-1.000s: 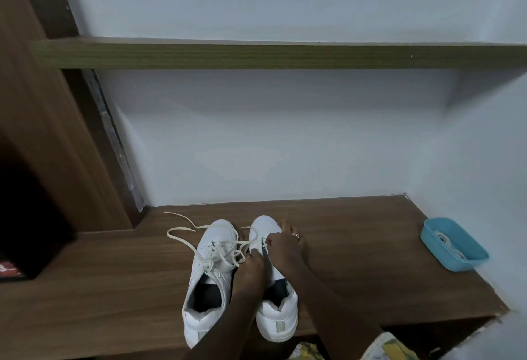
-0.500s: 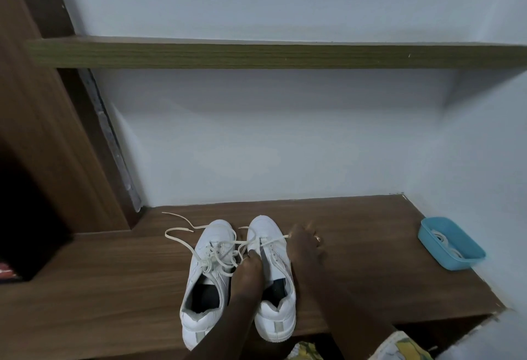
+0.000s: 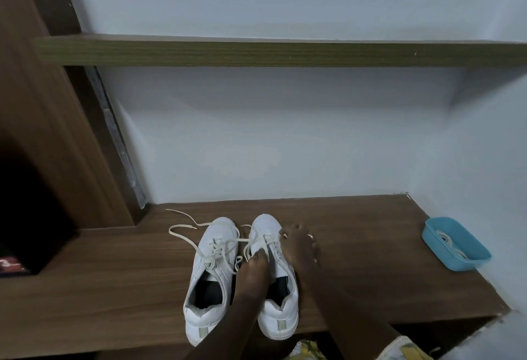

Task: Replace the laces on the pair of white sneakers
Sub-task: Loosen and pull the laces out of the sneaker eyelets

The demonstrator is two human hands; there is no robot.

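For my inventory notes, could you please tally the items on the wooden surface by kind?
White sneakers: 2, the left sneaker and the right sneaker
Blue tray: 1, with laces inside that I cannot count
Total: 3

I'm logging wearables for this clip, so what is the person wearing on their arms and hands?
Both forearms are bare, with no sleeves, watch or gloves in view. The right hand has a thin ring on one finger. The left hand shows no clear jewellery. At the bottom edge there is some yellow-patterned cloth.
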